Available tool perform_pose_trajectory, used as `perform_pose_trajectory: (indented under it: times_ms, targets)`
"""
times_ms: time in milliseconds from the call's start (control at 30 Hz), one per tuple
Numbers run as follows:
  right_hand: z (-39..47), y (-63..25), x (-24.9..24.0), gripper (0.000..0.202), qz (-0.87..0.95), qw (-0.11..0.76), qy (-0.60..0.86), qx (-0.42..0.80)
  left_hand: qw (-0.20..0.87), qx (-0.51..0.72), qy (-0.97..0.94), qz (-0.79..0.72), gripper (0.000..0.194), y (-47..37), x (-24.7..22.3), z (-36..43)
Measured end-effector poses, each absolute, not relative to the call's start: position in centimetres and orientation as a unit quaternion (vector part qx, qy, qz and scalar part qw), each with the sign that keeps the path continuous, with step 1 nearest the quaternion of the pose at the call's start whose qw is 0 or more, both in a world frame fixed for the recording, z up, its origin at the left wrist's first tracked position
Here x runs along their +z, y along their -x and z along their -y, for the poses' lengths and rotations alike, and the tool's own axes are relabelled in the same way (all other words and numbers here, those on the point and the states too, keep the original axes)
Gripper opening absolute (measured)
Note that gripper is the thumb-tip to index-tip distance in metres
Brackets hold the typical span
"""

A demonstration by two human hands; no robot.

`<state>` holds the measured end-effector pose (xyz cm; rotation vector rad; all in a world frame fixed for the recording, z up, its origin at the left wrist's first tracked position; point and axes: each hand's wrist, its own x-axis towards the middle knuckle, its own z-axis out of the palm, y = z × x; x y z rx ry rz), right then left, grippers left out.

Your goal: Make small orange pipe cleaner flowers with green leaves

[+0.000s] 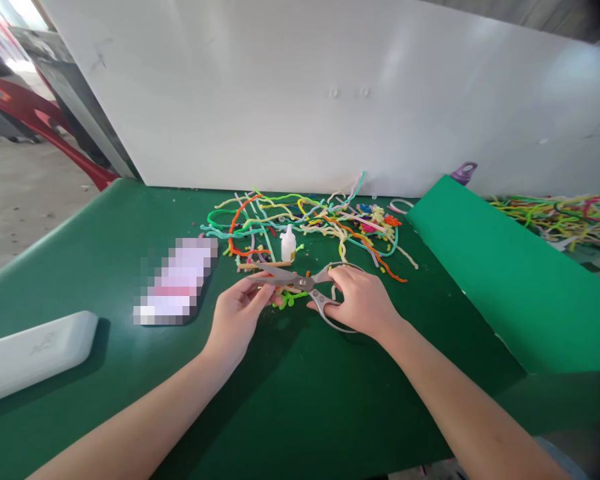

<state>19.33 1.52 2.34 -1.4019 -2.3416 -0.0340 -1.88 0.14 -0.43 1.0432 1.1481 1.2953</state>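
My right hand (363, 298) grips the handles of a pair of metal scissors (303, 283), whose blades are spread and point left. The blades reach over the fingertips of my left hand (240, 310), which are pinched together; what they hold is too small to make out. Just right of those fingertips lies a bright green curly piece (291, 299), below the blades. A small white bottle (289, 245) stands upright behind the scissors, and a thin tan stick (265, 265) lies in front of it.
Colourful fuzzy strands (300, 212) spread along the white panel (280, 100). A pixelated flat object (183, 280) and a white case (40, 353) lie on the green table (280, 413) at left. At right are a green board (520, 280), more strands (555, 217) and a purple loop (465, 172).
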Motion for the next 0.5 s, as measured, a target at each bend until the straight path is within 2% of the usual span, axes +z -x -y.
perform_pose_trajectory:
  times_ms: [167, 400, 500]
  targets:
    - [-1.5, -19.3, 2.2, 0.039, 0.832, 0.205, 0.515, -0.007, 0.525, 0.539, -0.446, -0.485, 0.02, 1.8, -0.1, -0.1]
    - [-1.8, -19.6, 2.0, 0.034, 0.813, 0.254, 0.523, -0.011, 0.519, 0.54, -0.434, -0.501, 0.033, 1.8, -0.5, -0.3]
    - [-2.2, -20.3, 1.9, 0.03, 0.781, 0.279, 0.556, -0.046, 0.519, 0.538, -0.442, -0.495, 0.032, 1.9, -0.6, -0.4]
